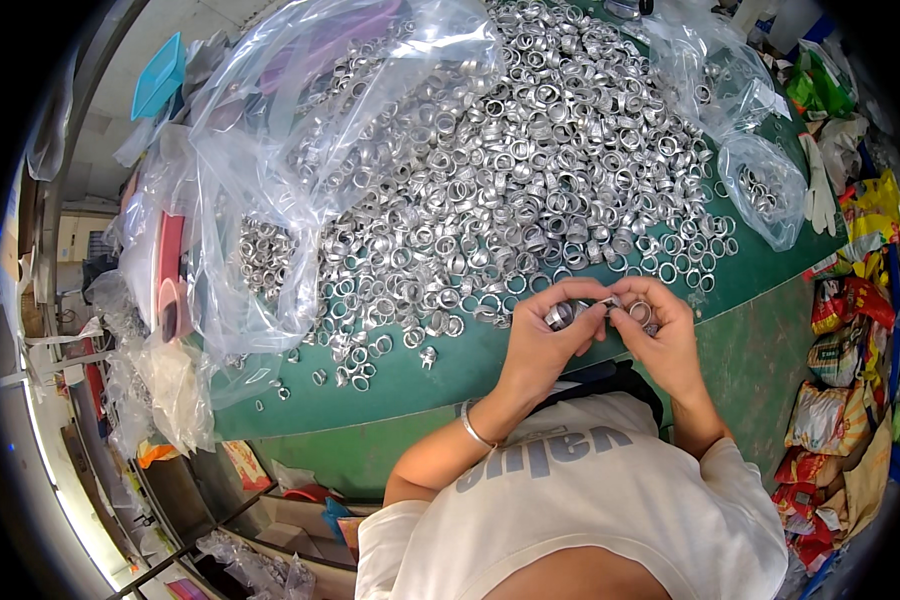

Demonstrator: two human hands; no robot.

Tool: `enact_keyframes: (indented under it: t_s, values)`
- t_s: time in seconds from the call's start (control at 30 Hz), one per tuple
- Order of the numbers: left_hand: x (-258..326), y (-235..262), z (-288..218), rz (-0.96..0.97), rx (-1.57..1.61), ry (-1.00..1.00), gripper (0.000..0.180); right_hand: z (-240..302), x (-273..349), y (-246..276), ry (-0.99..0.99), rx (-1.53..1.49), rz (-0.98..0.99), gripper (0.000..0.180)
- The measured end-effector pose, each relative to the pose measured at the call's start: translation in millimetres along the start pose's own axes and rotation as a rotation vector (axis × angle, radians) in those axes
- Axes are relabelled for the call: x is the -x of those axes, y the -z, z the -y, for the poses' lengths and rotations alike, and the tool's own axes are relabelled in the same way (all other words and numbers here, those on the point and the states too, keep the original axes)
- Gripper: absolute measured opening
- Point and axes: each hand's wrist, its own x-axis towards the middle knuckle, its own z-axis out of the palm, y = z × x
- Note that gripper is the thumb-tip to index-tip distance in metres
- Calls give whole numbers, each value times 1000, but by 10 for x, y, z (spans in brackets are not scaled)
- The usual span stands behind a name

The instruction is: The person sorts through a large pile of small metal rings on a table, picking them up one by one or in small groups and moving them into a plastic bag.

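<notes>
Silver metal rings (pixel 530 200) are lying heaped on the tabletop (pixel 440 385) towards one o'clock. At three, on my feed, I'm seeing the left hand (pixel 542 345) and right hand (pixel 670 335) grasping loose rings (pixel 560 317) in their fingers; I'm judging this fingertip handling, next likely needing fine control.

Two hands and more metal rings than I can count.
From my end I make out one left hand (pixel 542 335) and one right hand (pixel 667 335), one bracelet (pixel 475 427), one turquoise tray (pixel 160 76), one white glove (pixel 819 188) and one small clear bag (pixel 785 222) with rings inside; the metal rings (pixel 540 180) on the one green tabletop (pixel 420 392) overlap so heavily that I can't give their number.
</notes>
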Motion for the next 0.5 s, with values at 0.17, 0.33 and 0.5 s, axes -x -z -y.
enact_keyframes:
  t_s: [0.17, 0.33, 0.5]
  values:
    - [-2, 32, 34, -14, 41, 23, 11, -2, 11, -25, 153, 189, -41, 17]
    - [-34, 56, 21, -24, 296, 175, 14, 20, -1, -101, 117, 55, -86, 19]
    - [-84, 112, 94, -79, 469, 327, 22, -56, -54, -102, 63, 5, -61, 22]
